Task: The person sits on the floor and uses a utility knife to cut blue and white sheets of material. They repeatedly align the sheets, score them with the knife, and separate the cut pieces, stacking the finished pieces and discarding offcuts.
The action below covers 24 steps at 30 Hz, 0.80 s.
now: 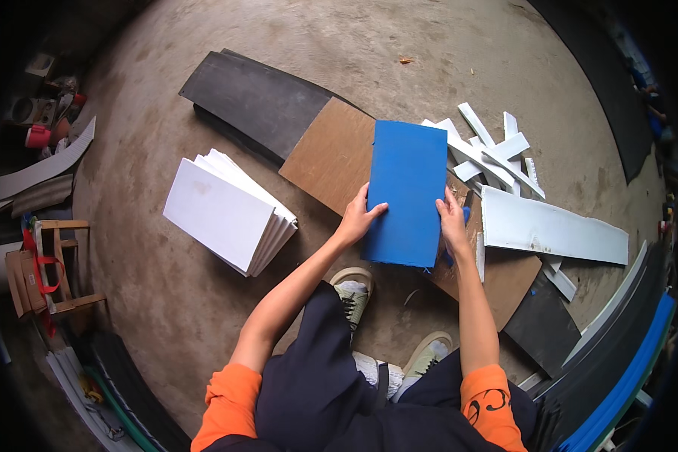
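Note:
A flat blue rectangular sheet (407, 188) is held up between my two hands, its long sides running away from me. My left hand (360, 217) grips its left edge, thumb resting on the top face. On the opposite edge, my right hand (452, 220) is closed with the thumb along the side; its other fingers are partly hidden beneath. Under the sheet lies a brown wooden board (328, 154). Something small and blue (467, 215) shows just beside my right hand, too covered to name.
Left of the board sits a stack of white sheets (218, 215). A black sheet (260, 94) lies beyond. To the right are white offcut strips (497, 154) and a long white panel (554, 226). A wooden stool (71, 264) stands far left; blue and black sheets (618, 377) line the lower right.

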### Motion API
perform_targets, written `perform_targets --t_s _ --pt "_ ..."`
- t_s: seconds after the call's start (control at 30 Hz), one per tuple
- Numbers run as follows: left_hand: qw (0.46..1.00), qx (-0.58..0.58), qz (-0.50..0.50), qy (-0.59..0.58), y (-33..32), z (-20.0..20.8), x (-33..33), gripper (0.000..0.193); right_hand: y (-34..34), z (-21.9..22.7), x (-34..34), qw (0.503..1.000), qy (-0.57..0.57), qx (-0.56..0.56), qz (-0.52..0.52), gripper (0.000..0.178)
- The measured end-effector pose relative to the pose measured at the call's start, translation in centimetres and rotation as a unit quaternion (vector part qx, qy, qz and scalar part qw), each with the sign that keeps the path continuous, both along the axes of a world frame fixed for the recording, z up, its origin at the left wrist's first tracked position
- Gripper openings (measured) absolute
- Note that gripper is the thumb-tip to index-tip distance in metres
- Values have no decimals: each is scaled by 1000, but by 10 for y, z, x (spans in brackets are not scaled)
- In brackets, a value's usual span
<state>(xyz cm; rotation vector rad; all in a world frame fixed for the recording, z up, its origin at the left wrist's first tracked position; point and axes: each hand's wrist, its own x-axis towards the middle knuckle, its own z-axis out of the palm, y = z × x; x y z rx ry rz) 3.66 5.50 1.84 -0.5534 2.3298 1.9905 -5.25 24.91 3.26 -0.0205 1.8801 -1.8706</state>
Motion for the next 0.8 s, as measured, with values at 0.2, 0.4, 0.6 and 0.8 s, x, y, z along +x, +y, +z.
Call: perform_targets --t_s 0.2,0.4,0.6,0.8 --pt "979 193 54 46 -27 0 2 51 5 -9 3 899 258 351 -43 28" --pt "977 201 66 35 -29 0 -4 51 5 -19 8 939 169 291 -64 28" --pt "987 152 44 -2 -19 9 -16 52 8 -17 5 950 135 272 -75 27" --pt "988 149 45 -5 -16 -3 -15 51 6 -19 10 954 115 266 -77 28"
